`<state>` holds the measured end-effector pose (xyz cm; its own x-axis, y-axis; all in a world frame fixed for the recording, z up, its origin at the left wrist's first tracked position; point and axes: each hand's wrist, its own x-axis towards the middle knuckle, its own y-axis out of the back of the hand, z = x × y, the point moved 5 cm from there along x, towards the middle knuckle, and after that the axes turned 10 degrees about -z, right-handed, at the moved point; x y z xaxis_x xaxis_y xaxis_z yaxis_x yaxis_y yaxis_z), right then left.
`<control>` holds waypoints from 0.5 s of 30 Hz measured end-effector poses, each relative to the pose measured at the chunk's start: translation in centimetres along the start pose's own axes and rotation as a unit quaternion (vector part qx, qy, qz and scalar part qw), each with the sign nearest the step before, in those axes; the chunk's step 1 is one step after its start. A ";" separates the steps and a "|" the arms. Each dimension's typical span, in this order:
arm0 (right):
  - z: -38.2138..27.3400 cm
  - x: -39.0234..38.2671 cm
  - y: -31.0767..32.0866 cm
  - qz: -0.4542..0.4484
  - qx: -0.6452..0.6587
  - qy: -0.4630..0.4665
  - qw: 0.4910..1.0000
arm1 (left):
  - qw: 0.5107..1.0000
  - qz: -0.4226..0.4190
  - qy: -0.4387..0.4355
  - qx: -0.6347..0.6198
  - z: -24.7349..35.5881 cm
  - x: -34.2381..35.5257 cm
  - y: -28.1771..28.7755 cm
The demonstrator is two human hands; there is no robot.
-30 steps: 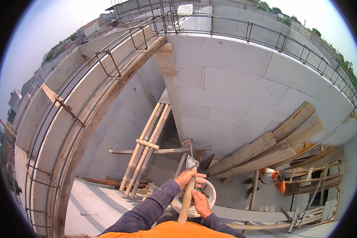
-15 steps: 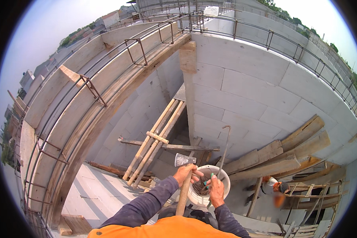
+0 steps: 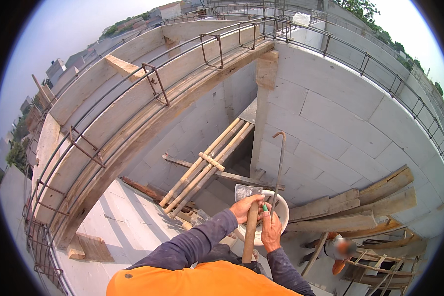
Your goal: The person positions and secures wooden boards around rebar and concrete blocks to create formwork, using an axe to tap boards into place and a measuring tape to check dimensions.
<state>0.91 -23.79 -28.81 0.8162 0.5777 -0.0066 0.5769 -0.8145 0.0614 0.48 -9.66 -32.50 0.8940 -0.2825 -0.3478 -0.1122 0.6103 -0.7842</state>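
Hatchet (image 3: 251,224) and hooked rod (image 3: 281,163) in hand, above a white bucket (image 3: 284,209).
The person's left hand (image 3: 244,209) was wrapped snugly round the hatchet just below its blade (image 3: 246,192); close beside it, the right hand (image 3: 271,232) was curled about the rod's lower part, hook upward. Together they hid part of the bucket. Past it, bamboo poles (image 3: 209,165) crossed a wooden bar (image 3: 239,179), blocking some of the view down; weathered planks (image 3: 350,222) lay along a grey block wall (image 3: 325,121), a co-worker (image 3: 336,248) near them. Farther off, a white bundle (image 3: 301,19) sat up by the rebar (image 3: 365,64).
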 end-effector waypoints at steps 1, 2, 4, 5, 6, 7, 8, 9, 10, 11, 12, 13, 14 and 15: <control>0.1 0.0 0.0 -0.010 -0.032 -0.005 0.999 | 1.000 0.013 -0.003 0.022 0.4 -0.1 0.1; 0.3 -0.1 0.1 -0.019 -0.064 -0.010 0.998 | 0.999 0.033 -0.015 0.013 0.7 -0.4 0.3; 0.8 -0.1 0.0 0.001 -0.134 0.005 0.991 | 0.997 0.073 -0.037 -0.003 1.3 -1.4 0.8; 1.0 0.0 0.2 0.037 -0.166 0.046 0.984 | 0.995 0.085 -0.055 -0.022 1.2 -1.6 2.1; 1.1 0.2 0.5 0.073 -0.197 0.088 0.974 | 0.992 0.097 -0.073 -0.039 0.9 -1.7 4.3; 1.0 0.4 1.1 0.110 -0.229 0.127 0.959 | 0.989 0.108 -0.089 -0.057 1.0 -1.9 5.9; 1.5 0.8 2.5 0.108 -0.190 0.073 0.973 | 0.986 0.118 -0.097 -0.066 1.8 -3.2 4.9; 1.2 1.5 3.9 0.129 -0.130 0.079 0.980 | 0.985 0.117 -0.110 -0.060 1.8 -3.7 6.0; -0.3 2.4 5.2 0.137 -0.092 0.054 0.985 | 0.983 0.137 -0.116 -0.035 1.9 -4.5 7.6; -1.6 3.6 7.0 0.143 -0.086 0.045 0.985 | 0.981 0.154 -0.118 -0.009 1.9 -5.2 8.9; -2.6 5.4 8.9 0.136 -0.064 0.045 0.988 | 0.977 0.178 -0.115 0.002 2.0 -6.0 9.8; -4.8 7.1 10.4 0.146 -0.042 0.029 0.988 | 0.974 0.198 -0.111 0.014 2.2 -6.8 10.5; -4.7 9.1 13.5 0.184 -0.058 0.109 0.975 | 0.972 0.210 -0.105 0.032 2.3 -7.1 11.0; -7.3 10.9 14.8 0.204 -0.081 0.136 0.966 | 0.967 0.228 -0.103 0.047 2.5 -7.9 11.8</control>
<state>18.12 -29.10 -20.66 0.9240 0.2208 0.3123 0.1785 -0.9711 0.1583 -6.88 1.63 -37.75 0.8292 0.1803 -0.5290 -0.4844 0.7041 -0.5192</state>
